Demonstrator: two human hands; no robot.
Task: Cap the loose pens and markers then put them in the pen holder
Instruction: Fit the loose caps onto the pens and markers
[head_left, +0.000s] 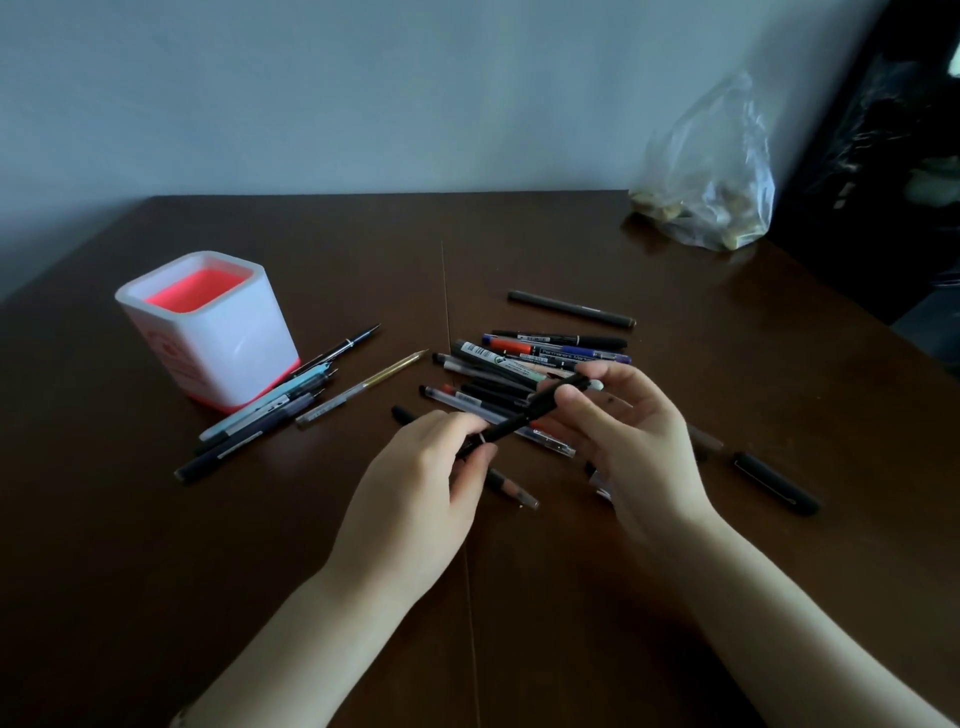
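Both hands are on one black pen (524, 415), held up at a slant just above the pile of pens and markers (524, 364) in the middle of the tabletop (363, 249). Left hand (415, 488) has a closed grip on the lower end, fingers curled round it. Right hand (623, 431) pinches the upper end between thumb and fingertips, other fingers loosely spread. The white pen holder (208, 332) with the red inside sits off to the left, nothing visible in it, with a few uncapped pens (270, 405) lying right beside it. A clear plastic bag (711, 171) sits at the far right.
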